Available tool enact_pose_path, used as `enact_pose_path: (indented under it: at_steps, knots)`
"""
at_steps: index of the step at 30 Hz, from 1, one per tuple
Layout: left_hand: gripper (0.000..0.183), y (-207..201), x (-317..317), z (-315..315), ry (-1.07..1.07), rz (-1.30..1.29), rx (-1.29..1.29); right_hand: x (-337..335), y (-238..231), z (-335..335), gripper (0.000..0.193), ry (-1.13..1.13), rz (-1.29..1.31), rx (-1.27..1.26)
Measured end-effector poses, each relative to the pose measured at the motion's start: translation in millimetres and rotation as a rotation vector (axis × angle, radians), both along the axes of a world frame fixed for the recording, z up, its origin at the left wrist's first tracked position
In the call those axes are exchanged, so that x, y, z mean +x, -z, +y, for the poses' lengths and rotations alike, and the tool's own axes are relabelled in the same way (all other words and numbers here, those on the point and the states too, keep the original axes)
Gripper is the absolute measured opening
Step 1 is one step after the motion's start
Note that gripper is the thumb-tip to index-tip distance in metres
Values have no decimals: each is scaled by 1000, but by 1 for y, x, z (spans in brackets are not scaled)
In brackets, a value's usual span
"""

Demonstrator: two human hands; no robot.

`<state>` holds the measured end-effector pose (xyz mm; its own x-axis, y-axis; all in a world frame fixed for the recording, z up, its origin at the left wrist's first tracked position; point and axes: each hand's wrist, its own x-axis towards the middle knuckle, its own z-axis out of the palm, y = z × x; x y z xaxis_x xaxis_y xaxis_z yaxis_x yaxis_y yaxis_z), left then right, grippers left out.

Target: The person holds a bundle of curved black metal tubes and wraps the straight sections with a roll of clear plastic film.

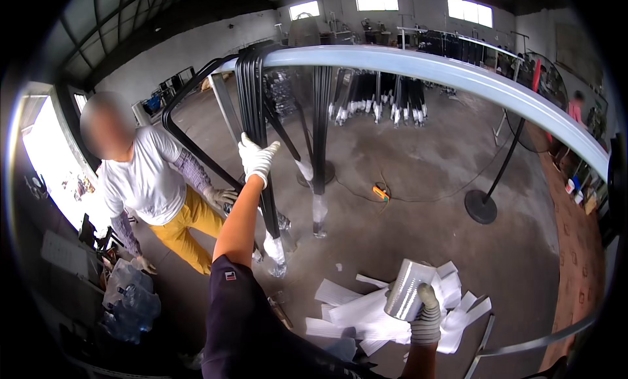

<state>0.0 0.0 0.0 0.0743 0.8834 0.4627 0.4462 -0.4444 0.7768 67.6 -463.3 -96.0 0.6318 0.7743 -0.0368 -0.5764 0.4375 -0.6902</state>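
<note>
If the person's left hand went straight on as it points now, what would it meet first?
Probably the bundle of black bars hanging from the pale metal rail; the left hand overlaps it in the view, so whether they touch is unclear.

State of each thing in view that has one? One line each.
Left hand, on tubes, grip unclear
Right hand, closed on roll
Roll, held
Tubes, hung on rail, lower ends wrapped
Sheets, loose, overlapping on floor
Orange device, lying on floor
Stand, upright
</note>
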Motion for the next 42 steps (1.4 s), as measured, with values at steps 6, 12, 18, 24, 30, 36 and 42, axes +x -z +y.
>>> enact_pose_path:
  at_steps: [6,12,18,24,30,36,42]
  knots:
    - [106,-1,19,67,230,-247,276,44,-9,91,71,-244,6,6]
    - [53,-12,-17,114,728,-871,-215,58,1,161,66,-407,-4,-43]
    - [21,-67,2,120,829,-736,-199,61,-10,202,71,-584,-114,-41]
    - [26,-87,-6,92,1014,-613,-338,71,-116,288,76,-617,-604,189]
    - [43,-98,19,39,1268,-753,-750,57,-156,328,63,-515,-753,381]
    - [44,-106,37,-8,1469,-730,-798,66,-155,272,71,-427,-882,303]
    - [37,-137,72,-121,1466,-637,-609,81,-169,180,76,-369,-674,421]
